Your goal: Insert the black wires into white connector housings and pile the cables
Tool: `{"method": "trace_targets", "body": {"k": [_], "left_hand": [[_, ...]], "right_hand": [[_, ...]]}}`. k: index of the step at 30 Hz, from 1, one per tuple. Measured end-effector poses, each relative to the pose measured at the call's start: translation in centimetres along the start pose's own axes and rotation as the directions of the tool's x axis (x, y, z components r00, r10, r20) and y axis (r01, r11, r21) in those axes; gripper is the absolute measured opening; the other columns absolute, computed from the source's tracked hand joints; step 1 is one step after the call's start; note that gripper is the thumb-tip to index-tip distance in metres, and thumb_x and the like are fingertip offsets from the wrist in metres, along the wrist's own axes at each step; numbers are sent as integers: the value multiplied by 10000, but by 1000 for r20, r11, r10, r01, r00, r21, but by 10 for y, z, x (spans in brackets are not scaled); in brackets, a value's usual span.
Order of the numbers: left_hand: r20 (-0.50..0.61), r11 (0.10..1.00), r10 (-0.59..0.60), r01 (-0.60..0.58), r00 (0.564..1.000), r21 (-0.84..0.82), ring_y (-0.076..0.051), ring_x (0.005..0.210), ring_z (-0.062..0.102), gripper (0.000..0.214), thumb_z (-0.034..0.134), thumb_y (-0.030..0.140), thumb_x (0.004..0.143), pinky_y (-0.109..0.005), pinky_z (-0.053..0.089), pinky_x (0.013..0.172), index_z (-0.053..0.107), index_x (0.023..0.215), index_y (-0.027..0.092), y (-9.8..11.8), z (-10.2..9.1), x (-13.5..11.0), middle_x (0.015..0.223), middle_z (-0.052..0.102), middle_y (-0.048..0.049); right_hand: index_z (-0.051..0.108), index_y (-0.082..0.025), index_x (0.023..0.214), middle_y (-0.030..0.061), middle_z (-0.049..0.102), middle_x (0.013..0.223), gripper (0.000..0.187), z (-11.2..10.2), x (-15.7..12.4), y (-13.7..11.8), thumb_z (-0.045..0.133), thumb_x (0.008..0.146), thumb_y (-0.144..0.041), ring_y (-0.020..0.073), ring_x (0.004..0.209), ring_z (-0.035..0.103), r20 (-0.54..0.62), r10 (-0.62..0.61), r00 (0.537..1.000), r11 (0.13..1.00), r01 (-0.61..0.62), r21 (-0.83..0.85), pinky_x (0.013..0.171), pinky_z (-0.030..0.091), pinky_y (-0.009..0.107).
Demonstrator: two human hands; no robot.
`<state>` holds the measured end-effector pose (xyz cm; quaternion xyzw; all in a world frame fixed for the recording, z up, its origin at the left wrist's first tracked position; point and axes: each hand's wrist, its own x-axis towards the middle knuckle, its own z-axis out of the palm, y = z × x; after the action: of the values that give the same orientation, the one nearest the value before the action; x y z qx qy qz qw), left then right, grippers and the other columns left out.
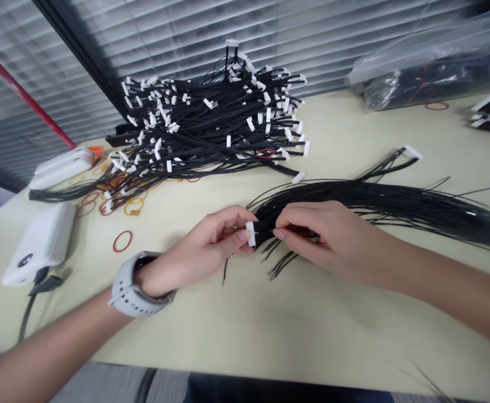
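Observation:
My left hand (224, 232), with a grey watch on its wrist, pinches a white plug connector (250, 233) between thumb and fingers. Black wires run from the connector to the right. Just beside it my right hand (324, 229) is closed, thumb and forefinger pinching a black wire close to the connector. Under and behind both hands lies a long bundle of black wires (417, 204) stretching to the right edge. Several loose wire ends with small metal terminals (272, 274) stick out below my right hand. Another white connector (413, 152) sits on wires above the bundle.
A large pile of black cables with white connectors (203, 123) lies at the back by the blinds. Rubber bands (122, 241) and a white power bank (41, 243) with a cable are on the left. A plastic-wrapped bundle (433, 78) lies at the back right.

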<state>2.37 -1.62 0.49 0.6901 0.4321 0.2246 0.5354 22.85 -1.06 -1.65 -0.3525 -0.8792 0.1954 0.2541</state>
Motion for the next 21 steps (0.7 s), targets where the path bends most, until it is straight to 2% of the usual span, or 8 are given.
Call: {"method": "trace_targets", "body": {"k": [7, 21], "left_hand": [[-16, 1000, -14, 13, 1000, -19, -101, 724, 554, 116, 432, 155, 874, -246, 477, 690, 505, 964, 156, -3, 1, 0, 765, 500, 16], [16, 1000, 26, -26, 1000, -10, -90, 723, 519, 105, 433, 150, 877, -228, 477, 700, 507, 952, 158, -4, 1, 0, 760, 493, 18]], "right_hand": [[527, -157, 754, -6, 532, 690, 192, 2, 2, -4, 390, 882, -202, 86, 604, 444, 51, 61, 997, 998, -60, -22, 570, 302, 231], [502, -161, 722, -8, 522, 680, 182, -1, 2, -5, 388, 863, -173, 87, 589, 426, 112, 55, 992, 998, -52, -31, 559, 294, 233]]}}
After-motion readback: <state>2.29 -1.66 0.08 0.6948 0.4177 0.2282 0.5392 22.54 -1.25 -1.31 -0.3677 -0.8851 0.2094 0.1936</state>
